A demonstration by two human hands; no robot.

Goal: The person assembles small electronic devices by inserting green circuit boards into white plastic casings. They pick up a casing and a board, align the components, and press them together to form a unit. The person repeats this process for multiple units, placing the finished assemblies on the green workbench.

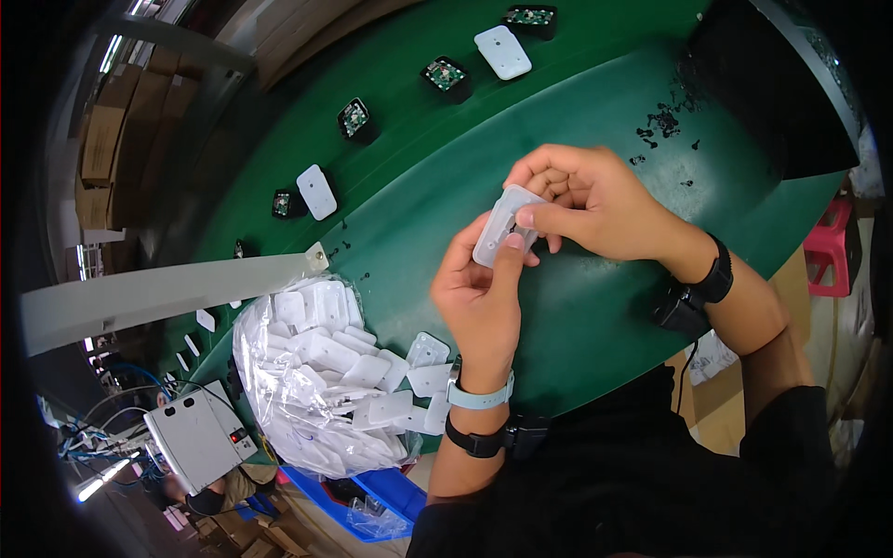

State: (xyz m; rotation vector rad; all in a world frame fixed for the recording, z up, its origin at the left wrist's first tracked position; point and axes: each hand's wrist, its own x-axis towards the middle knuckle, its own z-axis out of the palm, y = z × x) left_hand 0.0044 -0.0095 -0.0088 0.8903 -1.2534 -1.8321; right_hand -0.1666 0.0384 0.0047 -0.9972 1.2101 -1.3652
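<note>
Head view, cover in work: white plastic cover (498,226), up off the green tabletop (409,251) between both hands, tilted, recessed face toward the camera.
Left hand: (476,296) closed around the lower left of the cover, fingers behind, thumb flat on the face. Looks like the steadying grip to me.
Right hand: (595,206) pinched in at the cover's right side, thumb on the face near the other thumb, fingers curled with little gap.
Small dark bit: something dark shows by the thumb tips, too tiny and covered to say what or whether it's seated.
My tip on pressing: if that bit has to go in, I'd back the cover with the left fingers right behind the spot and push straight down with the thumb pad. Going in at an angle could bend it or make it skip out.
Sight line: both thumbs crowd the spot, so I'd slide one aside to check it sits flush.
Loose black parts: (663,121) scattered past the right hand; one at a time, tangled ones probably waste time.
Cover stock: clear plastic bag (265,391) of white covers (330,352), left of the left wrist, some spilling out near that forearm. Keep the elbow off them.
Far strip: black housings with circuit boards (445,74), well apart from the hands.
</note>
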